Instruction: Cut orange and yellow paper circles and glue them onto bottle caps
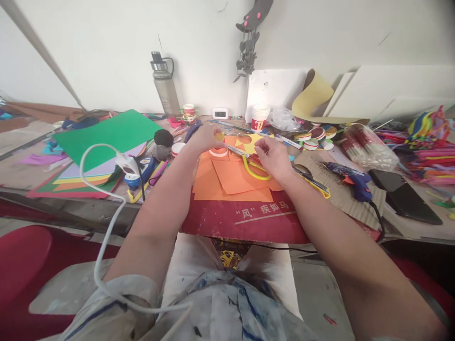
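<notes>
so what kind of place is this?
Likely a craft or hobby workbench: coloured paper sheets, a blue glue gun, yellow-handled scissors by the right hand, and the left hand holding a small yellow piece.

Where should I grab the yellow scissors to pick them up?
Probably by the yellow handle loops. The scissors lie flat on the orange paper, blades pointing away, loops toward you beside the right hand. Come from the near side.

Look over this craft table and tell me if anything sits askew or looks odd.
Two things stand out. The green sheet lies skewed on the stack of coloured paper, whose corners reach past the table edge. A white cable trails off the table to the person's lap. The hands work over orange paper.
</notes>
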A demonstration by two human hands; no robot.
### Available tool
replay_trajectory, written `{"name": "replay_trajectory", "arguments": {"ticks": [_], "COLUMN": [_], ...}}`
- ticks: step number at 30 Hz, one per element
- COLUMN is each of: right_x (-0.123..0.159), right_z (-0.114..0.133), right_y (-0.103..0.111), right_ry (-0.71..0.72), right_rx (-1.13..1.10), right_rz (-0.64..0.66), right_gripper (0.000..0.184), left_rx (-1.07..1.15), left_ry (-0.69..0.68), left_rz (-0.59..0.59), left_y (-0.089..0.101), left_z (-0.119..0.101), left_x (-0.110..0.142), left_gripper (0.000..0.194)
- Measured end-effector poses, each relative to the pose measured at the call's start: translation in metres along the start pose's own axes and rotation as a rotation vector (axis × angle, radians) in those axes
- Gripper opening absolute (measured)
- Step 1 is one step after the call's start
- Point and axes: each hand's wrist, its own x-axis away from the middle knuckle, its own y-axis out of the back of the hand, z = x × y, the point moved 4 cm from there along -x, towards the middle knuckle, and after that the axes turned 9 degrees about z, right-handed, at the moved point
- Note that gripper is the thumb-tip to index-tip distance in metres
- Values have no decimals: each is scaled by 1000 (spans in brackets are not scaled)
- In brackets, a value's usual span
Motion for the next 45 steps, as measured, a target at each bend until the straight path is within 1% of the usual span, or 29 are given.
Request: {"name": "replay_trajectory", "arguments": {"ticks": [3, 6, 11, 15, 18, 20, 22, 25, 27, 29, 30, 32, 33, 35, 37, 39, 41, 43, 44, 45], "right_x": [-1, -1, -2, -1, 0, 0, 0, -3, -5, -7, -7, -6, -6, -2, 2, 6, 7, 9, 9, 10], "right_z": [-1, -3, -5, -4, -3, -2, -2, 0, 1, 2, 3, 6, 8, 12, 17, 22, 26, 27, 26, 26], "right_y": [0, 0, -1, 0, -1, -1, 1, 12, 23, 33, 37, 39, 38, 34, 29, 25, 24, 22, 20, 18], "right_ry": [-12, -1, 14, 35, 35, 23, 14, 28, 18, -46, -94, -196, -244, -314, -332, -293, -239, -223, -230, -242], "right_rx": [0, 1, 5, 17, 31, 36, 42, 74, 112, 169, 205, 281, 321, 401, 482, 518, 511, 509, 517, 526], "right_rz": [17, 22, 9, -8, -14, -9, -2, -28, -67, -73, -51, 54, 128, 318, 521, 661, 704, 712, 716, 714], "right_gripper": [4, 5, 5, 5, 6, 7, 7, 7, 6, 8, 10, 14, 16, 22, 27, 28, 31, 39, 43, 46], "left_rx": [-46, -102, -127, -113, -126, -112, -89, -105, -162, -229, -253, -285, -299, -331, -363, -385, -387, -371, -354, -330], "left_ry": [-36, -59, -21, -4, -6, 5, 64, 260, 379, 440, 454, 466, 468, 471, 482, 483, 479, 475, 470, 459], "left_rz": [22, 58, 161, 195, 185, 151, 68, -68, -100, -77, -49, 25, 60, 115, 149, 172, 190, 187, 159, 108], "left_y": [-12, -20, -29, -31, -28, -22, -12, 1, 6, 6, 6, 4, 4, 3, 3, 2, 0, 0, 1, 2], "left_z": [0, 1, 10, 10, 6, 6, 10, 23, 30, 33, 34, 35, 35, 36, 38, 40, 41, 40, 38, 37], "left_x": [-7, -11, -13, -10, -8, -6, -4, 0, 3, 4, 5, 4, 3, 0, -4, -7, -8, -5, -3, 0], "left_gripper": [63, 67, 77, 85, 79, 72, 70, 75, 77, 74, 73, 72, 72, 73, 73, 72, 76, 83, 87, 90]}}
